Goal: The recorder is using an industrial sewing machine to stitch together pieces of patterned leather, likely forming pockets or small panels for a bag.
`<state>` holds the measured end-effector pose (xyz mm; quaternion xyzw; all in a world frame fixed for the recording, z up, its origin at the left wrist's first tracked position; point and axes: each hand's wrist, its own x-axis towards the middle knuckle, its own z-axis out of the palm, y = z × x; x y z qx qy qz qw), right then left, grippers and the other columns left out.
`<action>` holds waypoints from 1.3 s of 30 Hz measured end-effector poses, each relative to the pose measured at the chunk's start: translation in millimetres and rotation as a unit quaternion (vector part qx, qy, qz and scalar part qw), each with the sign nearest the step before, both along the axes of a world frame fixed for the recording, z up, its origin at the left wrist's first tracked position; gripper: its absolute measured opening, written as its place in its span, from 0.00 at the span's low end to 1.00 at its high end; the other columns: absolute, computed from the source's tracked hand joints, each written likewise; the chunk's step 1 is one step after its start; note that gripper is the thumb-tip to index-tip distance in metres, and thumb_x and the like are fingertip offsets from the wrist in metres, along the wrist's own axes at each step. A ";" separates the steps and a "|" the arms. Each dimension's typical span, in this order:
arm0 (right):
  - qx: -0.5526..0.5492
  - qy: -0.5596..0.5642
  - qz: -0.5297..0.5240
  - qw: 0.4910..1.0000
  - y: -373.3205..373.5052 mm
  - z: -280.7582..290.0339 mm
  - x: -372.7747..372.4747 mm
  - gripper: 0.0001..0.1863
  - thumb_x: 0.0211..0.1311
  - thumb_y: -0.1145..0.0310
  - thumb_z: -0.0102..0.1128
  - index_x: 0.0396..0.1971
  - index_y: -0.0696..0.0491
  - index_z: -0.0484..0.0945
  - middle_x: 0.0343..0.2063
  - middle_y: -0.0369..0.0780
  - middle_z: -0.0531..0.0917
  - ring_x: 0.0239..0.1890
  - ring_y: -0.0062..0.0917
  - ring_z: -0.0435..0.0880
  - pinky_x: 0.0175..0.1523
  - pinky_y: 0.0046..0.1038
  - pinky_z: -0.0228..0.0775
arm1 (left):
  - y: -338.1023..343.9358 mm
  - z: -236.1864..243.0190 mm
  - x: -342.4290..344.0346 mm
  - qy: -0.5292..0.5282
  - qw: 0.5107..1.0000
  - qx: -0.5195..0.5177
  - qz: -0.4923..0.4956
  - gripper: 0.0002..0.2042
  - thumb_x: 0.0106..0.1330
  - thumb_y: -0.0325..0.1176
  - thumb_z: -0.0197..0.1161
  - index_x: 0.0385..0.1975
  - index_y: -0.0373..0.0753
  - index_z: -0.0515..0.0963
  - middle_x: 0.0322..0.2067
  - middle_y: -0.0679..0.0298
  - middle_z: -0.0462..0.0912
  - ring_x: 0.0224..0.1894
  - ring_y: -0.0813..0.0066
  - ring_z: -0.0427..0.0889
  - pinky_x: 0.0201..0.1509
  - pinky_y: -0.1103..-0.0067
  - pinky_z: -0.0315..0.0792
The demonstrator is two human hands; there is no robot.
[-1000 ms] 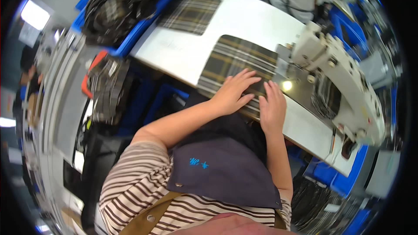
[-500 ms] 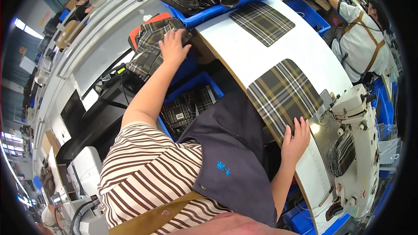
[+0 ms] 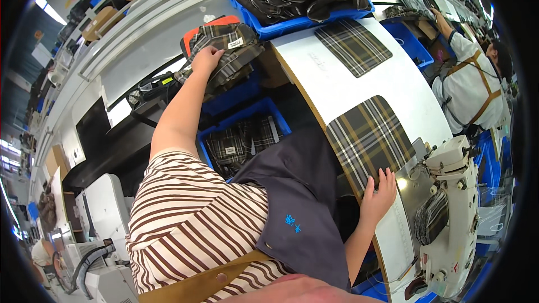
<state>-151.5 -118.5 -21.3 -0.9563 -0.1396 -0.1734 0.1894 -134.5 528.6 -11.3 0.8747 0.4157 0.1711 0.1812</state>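
The left hand (image 3: 206, 59) lies flat, fingers spread, on a stack of plaid pieces (image 3: 227, 50) in an orange bin (image 3: 220, 21), gripping nothing. The right hand (image 3: 377, 196) presses open-palmed on the near edge of a plaid panel (image 3: 368, 137) spread over the white table (image 3: 314, 73), just beside the sewing machine (image 3: 449, 213)

- I'm looking at a garment sewing workshop: an industrial sewing machine (image 3: 449, 213) on a white counter (image 3: 337, 73).
- Blue bins (image 3: 303, 0) of plaid pieces; another worker (image 3: 471, 84) far right.
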 end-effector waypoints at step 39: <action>-0.019 -0.005 0.024 1.000 12.1 7.6 -1.8 0.24 0.66 0.62 0.65 0.60 0.53 0.79 0.65 0.45 0.77 0.71 0.41 0.70 0.74 0.49 0.59 | -389.7 166.1 146.2 -0.052 0.653 -0.076 -0.752 0.16 0.79 0.48 0.54 0.49 0.43 0.82 0.39 0.56 0.88 0.43 0.54 0.86 0.50 0.67 0.76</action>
